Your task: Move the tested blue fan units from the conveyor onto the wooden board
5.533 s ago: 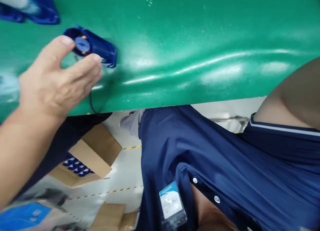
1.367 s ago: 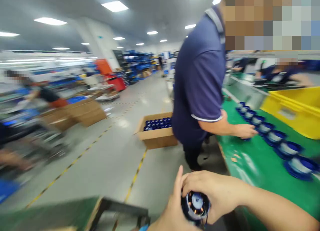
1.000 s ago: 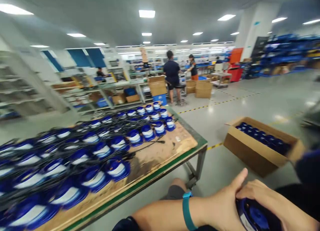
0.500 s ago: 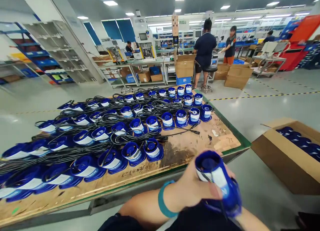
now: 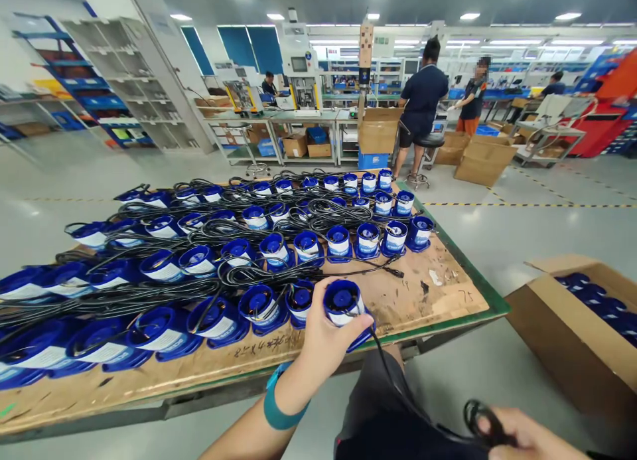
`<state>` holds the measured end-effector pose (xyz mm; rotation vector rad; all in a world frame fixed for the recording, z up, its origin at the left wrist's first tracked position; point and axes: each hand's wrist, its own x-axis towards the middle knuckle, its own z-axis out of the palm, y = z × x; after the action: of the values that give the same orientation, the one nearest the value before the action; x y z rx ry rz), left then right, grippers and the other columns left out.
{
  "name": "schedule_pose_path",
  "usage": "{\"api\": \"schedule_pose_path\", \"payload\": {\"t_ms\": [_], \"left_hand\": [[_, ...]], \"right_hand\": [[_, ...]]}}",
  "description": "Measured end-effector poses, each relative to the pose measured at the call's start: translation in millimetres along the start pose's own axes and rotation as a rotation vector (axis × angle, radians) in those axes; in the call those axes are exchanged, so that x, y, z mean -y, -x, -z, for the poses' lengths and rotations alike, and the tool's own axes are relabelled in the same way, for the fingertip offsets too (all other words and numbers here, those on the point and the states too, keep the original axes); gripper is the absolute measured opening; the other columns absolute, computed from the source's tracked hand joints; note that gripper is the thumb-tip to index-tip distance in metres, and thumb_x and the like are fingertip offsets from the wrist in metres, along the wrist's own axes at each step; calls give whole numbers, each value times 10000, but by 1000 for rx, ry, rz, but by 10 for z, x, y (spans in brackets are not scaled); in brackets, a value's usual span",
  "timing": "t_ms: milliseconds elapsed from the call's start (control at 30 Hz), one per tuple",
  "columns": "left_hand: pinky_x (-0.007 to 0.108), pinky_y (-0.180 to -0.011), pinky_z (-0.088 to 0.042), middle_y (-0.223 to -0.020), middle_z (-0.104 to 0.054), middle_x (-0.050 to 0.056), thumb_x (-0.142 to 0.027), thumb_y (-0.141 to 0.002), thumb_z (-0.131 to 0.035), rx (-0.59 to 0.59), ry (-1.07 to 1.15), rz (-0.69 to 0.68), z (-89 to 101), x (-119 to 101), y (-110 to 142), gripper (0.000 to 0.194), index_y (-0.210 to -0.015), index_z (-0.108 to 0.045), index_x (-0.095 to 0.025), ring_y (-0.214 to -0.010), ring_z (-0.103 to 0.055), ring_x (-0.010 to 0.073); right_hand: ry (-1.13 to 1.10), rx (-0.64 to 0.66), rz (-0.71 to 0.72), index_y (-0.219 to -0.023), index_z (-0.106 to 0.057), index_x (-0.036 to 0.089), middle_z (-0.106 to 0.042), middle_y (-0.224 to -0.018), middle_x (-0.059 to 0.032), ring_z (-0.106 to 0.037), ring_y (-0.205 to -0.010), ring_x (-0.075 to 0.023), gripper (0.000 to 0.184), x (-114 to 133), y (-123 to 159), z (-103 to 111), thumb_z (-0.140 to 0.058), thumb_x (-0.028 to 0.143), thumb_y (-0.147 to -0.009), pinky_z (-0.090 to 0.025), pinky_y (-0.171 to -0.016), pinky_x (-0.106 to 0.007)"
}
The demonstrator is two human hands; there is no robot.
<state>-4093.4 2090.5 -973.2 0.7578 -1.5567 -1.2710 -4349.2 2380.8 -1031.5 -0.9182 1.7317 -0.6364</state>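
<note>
My left hand (image 5: 321,340), with a teal band at the wrist, is wrapped around a blue round housing (image 5: 344,294) at the table's front edge. The housing is open at the top, has a white label and stands on a flared blue base. From it a black cable (image 5: 385,360) runs down across my lap to my right hand (image 5: 522,433). That hand is closed on a looped part of the cable at the lower right. Beside the held housing, a similar blue housing (image 5: 300,304) stands on the table.
Rows of similar blue housings with coiled black cables (image 5: 328,211) cover much of the wooden table (image 5: 452,297). An open cardboard box (image 5: 562,334) with blue parts stands to the right. Other people work at benches behind, one standing near a stool (image 5: 428,141).
The housing has moved from over my lap, leftward and up, to the table's edge in my left hand. My right hand has left the housing and now grips the cable lower right.
</note>
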Motion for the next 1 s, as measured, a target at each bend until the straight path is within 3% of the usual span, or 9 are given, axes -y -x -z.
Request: {"api": "schedule_pose_path", "payload": {"t_ms": [100,200,333,433,500,600,667,833,1000], "left_hand": [[430,-942,-517,-1106,-668,76,-417,-592,-895,15,-189,5,-29,65,-3,712,-1180,-555,-203,-1020,-646,264],[488,-980,-510,-1146,-679,99,-382,-607,-882,61,-275,38,-102,188,-34,707,-1209,-557,-199,-1059,-654,295],[517,-1017,-518,-1181,-677,124,-341,-661,-840,95,-354,-17,-135,347,-67,676,-1246,-543,-184,-1109,-659,311],[546,-1085,-480,-1297,-614,175,-289,-752,-753,42,-443,-125,-124,411,-50,618,-1304,-508,-158,-1221,-611,326],[538,-1112,-465,-1383,-552,200,-236,-822,-682,-2,-496,-191,-127,418,-18,715,-1462,-375,-154,-1292,-568,319],[537,-1098,-486,-1465,-487,231,-192,-891,-624,-75,-584,-273,-139,408,48,999,-1607,73,-181,-1356,-526,321],[547,-1062,-517,-1502,-455,246,-195,-925,-599,-107,-697,-382,-126,405,85,1016,-1598,162,-210,-1384,-503,346],[518,-999,-566,-1471,-479,284,-132,-938,-562,-32,-1051,-651,-6,326,72,852,-1625,-59,-163,-1370,-512,377],[597,-1041,-508,-1406,-551,270,-91,-933,-520,70,-1320,-734,65,239,-111,505,-1436,-481,-112,-1320,-553,382]], "right_hand": [[-160,-72,106,-815,-621,322,-542,-540,-81,-564,-468,-199,549,636,92,506,-553,860,-731,-426,-532,-417],[-245,-451,416,-804,-558,289,-508,-530,-19,-492,-417,-150,474,1794,-25,756,-678,747,-768,-374,-469,-385],[-63,-372,823,-899,-540,233,-510,-575,64,-445,-439,-96,346,3226,-551,440,-714,527,-843,-363,-464,-266],[317,-379,1002,-821,-574,180,-550,-659,49,-503,-593,-96,190,3775,-1105,-85,-673,329,-886,-414,-601,-241],[568,-355,1033,-801,-601,162,-598,-721,24,-539,-672,-116,102,3926,-1454,-442,-649,214,-874,-417,-667,-242],[824,-215,949,-885,-662,139,-682,-841,-34,-595,-742,-153,67,3988,-1865,-861,-650,205,-890,-418,-676,-239],[938,-73,891,-915,-684,130,-707,-877,-46,-610,-731,-156,142,3989,-2061,-1027,-719,262,-876,-411,-636,-230],[942,259,869,-882,-728,120,-718,-822,-26,-618,-693,-144,321,3932,-2287,-991,-816,419,-806,-425,-606,-229],[342,44,912,-1115,-721,112,-751,-1012,-57,-682,-902,-152,310,3541,-2049,-406,-742,319,-886,-493,-820,-238]]}}
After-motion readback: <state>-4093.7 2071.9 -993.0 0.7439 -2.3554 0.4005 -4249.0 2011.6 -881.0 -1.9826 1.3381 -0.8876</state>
